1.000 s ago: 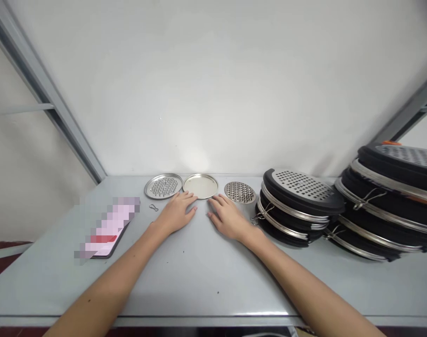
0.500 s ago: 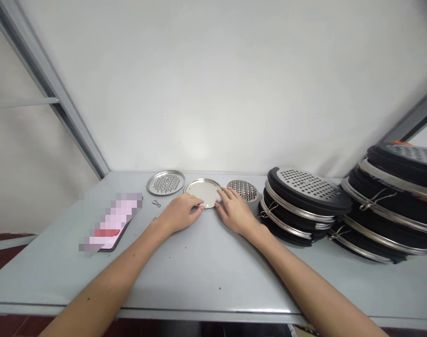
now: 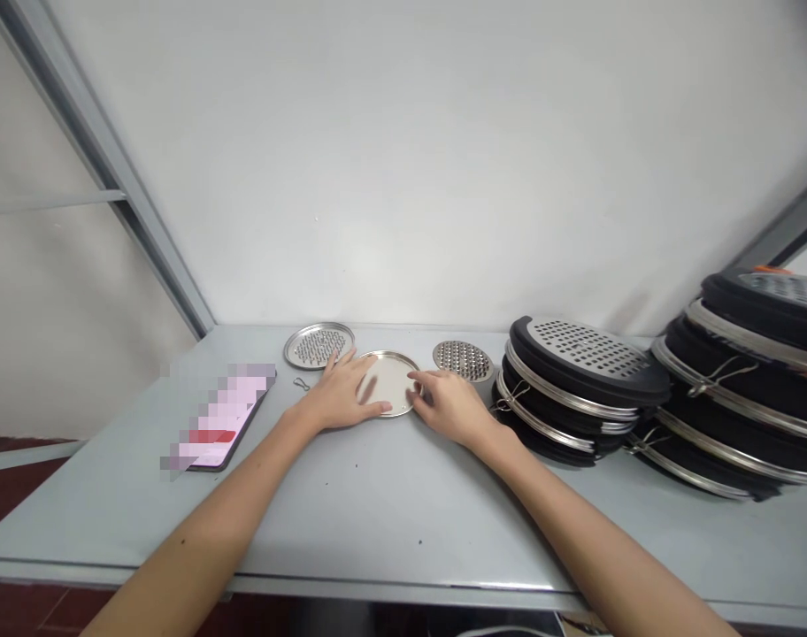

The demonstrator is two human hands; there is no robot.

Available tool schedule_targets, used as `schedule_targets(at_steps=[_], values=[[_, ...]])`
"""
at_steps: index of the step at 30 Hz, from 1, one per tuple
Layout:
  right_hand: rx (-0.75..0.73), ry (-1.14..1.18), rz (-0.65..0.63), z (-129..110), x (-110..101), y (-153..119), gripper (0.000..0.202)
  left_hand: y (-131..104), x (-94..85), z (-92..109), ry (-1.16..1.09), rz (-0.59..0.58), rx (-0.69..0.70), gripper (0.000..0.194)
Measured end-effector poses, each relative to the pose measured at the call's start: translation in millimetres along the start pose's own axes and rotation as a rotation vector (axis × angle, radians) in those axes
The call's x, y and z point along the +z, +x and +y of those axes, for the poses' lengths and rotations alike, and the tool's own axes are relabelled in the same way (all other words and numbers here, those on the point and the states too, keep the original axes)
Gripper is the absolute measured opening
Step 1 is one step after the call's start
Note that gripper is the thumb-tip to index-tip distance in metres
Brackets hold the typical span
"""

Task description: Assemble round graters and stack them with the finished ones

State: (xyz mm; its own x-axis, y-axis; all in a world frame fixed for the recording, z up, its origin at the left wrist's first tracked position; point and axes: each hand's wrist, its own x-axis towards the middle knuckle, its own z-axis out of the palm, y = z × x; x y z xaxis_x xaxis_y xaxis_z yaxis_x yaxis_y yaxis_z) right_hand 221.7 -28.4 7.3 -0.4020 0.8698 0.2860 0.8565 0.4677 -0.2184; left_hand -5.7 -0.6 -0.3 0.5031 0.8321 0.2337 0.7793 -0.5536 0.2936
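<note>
A shallow round metal lid (image 3: 391,380) with a raised rim lies on the table between my hands. My left hand (image 3: 337,395) rests at its left side, fingers stretched and spread, the thumb by its near edge. At the right edge my right hand (image 3: 447,402) has its index finger bent over the rim, with a gap to the thumb; the other fingers are partly hidden. Behind my left fingers lies a round metal grater plate in a rim (image 3: 318,345). Beyond my right hand is a second perforated grater disc (image 3: 463,360). A small bent wire clip (image 3: 302,384) sits left of my left hand.
A phone with a blurred screen (image 3: 227,420) lies at the left. On the right stand a stack of black-rimmed round grater containers with wire clasps (image 3: 580,389) and a taller similar stack (image 3: 749,389). A white wall (image 3: 403,177) rises behind the grey table (image 3: 377,531).
The metal lid has slid slightly towards me. My left hand has spread its fingers further along the lid's left side, and my right fingers have bent at the right rim. The view shifted a little.
</note>
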Motion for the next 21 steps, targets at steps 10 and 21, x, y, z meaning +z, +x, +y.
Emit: schedule_targets(at_steps=[10, 21], values=[[0.088, -0.039, 0.055, -1, -2, 1, 0.037, -1, -3.5, 4, -0.028, -0.093, 0.089, 0.085], [0.281, -0.161, 0.051, 3, 2, 2, 0.039, -8, -10.0, 12, -0.075, -0.130, 0.166, 0.084]])
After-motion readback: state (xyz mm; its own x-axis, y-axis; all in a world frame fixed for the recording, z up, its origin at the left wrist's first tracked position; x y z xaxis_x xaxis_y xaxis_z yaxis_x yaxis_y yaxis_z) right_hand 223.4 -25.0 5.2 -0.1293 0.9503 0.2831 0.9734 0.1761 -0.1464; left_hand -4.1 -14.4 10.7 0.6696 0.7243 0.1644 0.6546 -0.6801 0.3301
